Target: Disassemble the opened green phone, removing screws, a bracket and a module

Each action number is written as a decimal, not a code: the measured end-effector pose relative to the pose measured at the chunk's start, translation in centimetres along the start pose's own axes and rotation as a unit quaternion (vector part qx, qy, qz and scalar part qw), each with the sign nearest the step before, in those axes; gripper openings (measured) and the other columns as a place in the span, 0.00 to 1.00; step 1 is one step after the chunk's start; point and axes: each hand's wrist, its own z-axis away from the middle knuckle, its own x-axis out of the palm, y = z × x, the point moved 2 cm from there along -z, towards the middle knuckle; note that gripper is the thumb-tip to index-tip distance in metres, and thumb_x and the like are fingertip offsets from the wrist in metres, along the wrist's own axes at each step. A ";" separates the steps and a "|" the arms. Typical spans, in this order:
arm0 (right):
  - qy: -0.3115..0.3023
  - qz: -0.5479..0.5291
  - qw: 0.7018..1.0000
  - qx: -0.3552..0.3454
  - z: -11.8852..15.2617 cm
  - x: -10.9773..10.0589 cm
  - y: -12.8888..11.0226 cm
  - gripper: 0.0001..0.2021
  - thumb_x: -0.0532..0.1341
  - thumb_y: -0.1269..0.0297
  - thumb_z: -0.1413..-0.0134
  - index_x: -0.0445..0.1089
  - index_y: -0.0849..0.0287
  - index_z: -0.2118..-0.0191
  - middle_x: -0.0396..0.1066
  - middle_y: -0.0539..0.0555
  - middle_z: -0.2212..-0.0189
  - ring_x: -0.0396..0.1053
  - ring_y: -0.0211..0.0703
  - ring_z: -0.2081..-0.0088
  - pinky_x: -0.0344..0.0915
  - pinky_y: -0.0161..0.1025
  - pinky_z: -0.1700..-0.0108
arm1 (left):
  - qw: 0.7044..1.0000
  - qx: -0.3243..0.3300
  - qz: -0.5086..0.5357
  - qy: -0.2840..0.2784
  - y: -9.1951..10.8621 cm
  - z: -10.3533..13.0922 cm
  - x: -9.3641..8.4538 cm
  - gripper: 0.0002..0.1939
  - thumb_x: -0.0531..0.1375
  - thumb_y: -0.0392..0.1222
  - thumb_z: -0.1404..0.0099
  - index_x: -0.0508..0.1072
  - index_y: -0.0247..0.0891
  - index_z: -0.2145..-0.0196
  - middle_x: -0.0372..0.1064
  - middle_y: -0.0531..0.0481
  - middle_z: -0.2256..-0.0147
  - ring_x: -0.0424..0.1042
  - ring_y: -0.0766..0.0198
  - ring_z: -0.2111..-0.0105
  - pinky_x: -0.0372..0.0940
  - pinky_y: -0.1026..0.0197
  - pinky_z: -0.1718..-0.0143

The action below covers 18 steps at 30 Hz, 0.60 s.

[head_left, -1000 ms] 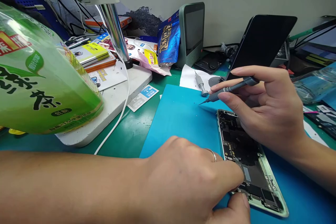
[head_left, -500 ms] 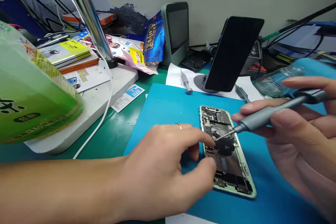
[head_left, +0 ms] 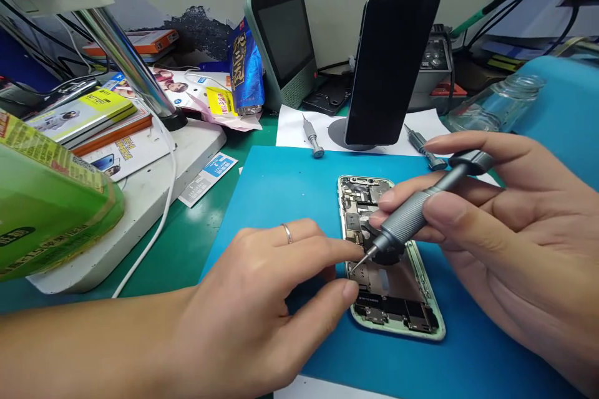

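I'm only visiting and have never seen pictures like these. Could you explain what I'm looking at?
No machine here: a person works bare-handed. Every picture comes from one camera on their head, looking forward and down. An opened phone lies on a blue mat. The right hand holds a grey screwdriver in its fingers, its tip at the phone's left side. The left hand is beside that tip, thumb and index finger apart. Behind the phone, a dark screen stands tilted on a round stand.

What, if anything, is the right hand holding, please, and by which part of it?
The right hand holds a grey screwdriver by its knurled handle.
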 end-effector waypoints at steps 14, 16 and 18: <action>0.029 -0.065 0.997 -0.021 -1.4 -0.6 3.2 0.32 0.68 0.39 0.47 0.67 0.47 0.40 0.72 0.53 0.60 0.75 0.47 0.48 0.81 0.38 0.53 | 1.000 -0.006 -0.012 0.027 0.3 -0.2 0.3 0.12 0.63 0.27 0.32 0.80 0.39 0.54 0.76 0.59 0.67 0.73 0.77 0.69 0.64 0.75 0.68; 0.031 -0.068 0.997 -0.018 -2.0 -0.6 3.8 0.32 0.68 0.37 0.47 0.68 0.47 0.41 0.72 0.53 0.59 0.74 0.48 0.47 0.81 0.39 0.52 | 1.000 -0.012 -0.009 0.021 0.3 -0.2 0.3 0.12 0.63 0.27 0.32 0.80 0.38 0.54 0.77 0.58 0.67 0.74 0.77 0.68 0.65 0.75 0.66; 0.032 -0.067 0.997 -0.017 -2.3 -0.7 4.3 0.32 0.67 0.36 0.48 0.68 0.47 0.42 0.72 0.53 0.59 0.73 0.49 0.46 0.81 0.39 0.52 | 1.000 -0.015 -0.007 0.016 0.3 -0.2 0.2 0.12 0.63 0.27 0.31 0.80 0.38 0.54 0.77 0.58 0.67 0.75 0.76 0.68 0.65 0.75 0.66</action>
